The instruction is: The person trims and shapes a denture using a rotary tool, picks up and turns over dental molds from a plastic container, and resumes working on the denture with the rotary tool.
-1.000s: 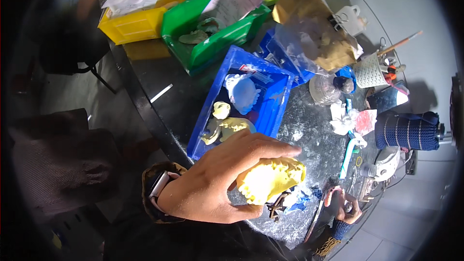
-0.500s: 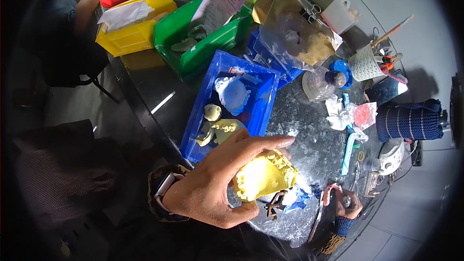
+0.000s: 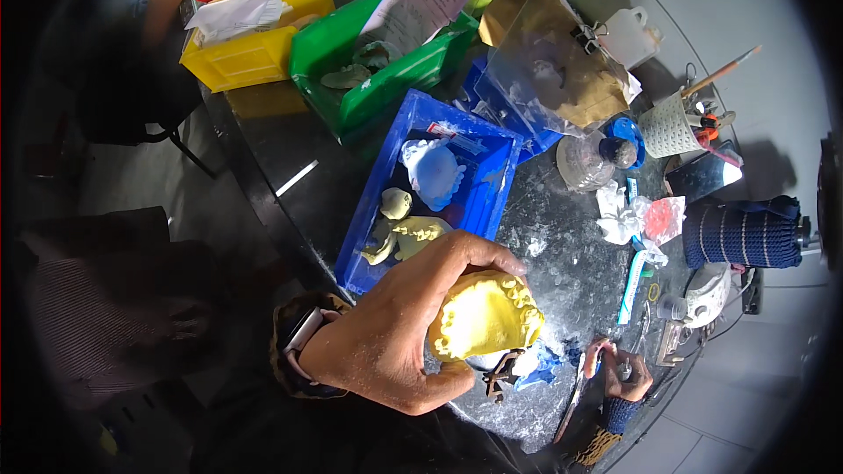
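Left hand [image 3: 386,342] clamps the yellow cast [image 3: 486,314] just below the blue bin [image 3: 479,211]; right hand [image 3: 625,376], right of it, fist closed, contents unclear; brace against the dusty table [image 3: 571,254].

free: bare dusty tabletop [image 3: 562,246] between blue bin [image 3: 487,202] and toothbrush [image 3: 630,274] | left: blue bin holding pale casts blocks | right: crumpled wrappers [image 3: 634,215], rolled dark cloth [image 3: 742,233] crowd the edge | far: plastic bag [image 3: 562,70], green bin [image 3: 386,96] wall it off

Left hand [image 3: 386,333] curled, gripping.
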Action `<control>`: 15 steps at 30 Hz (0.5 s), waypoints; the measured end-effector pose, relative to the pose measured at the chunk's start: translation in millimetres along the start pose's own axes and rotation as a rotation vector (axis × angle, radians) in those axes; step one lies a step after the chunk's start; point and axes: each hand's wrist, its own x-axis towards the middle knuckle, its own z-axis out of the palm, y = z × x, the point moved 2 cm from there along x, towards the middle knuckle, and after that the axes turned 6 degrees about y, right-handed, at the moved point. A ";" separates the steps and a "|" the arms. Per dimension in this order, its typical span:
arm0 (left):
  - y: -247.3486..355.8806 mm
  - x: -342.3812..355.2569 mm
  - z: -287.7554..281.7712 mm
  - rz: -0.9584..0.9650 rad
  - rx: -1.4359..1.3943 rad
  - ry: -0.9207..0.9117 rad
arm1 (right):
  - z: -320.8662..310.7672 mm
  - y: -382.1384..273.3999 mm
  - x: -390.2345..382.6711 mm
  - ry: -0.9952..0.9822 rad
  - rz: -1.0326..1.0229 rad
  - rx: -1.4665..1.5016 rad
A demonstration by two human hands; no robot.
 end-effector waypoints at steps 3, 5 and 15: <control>0.8 4.2 5.2 0.017 0.062 0.005 | 0.6 -1.4 0.1 0.003 0.025 -0.007; 1.5 5.7 9.6 0.135 0.165 0.068 | 1.8 -3.4 1.2 -0.012 -0.004 0.009; 15.5 -14.7 -62.0 0.240 0.532 0.469 | 1.7 7.9 -2.9 -0.021 0.036 0.010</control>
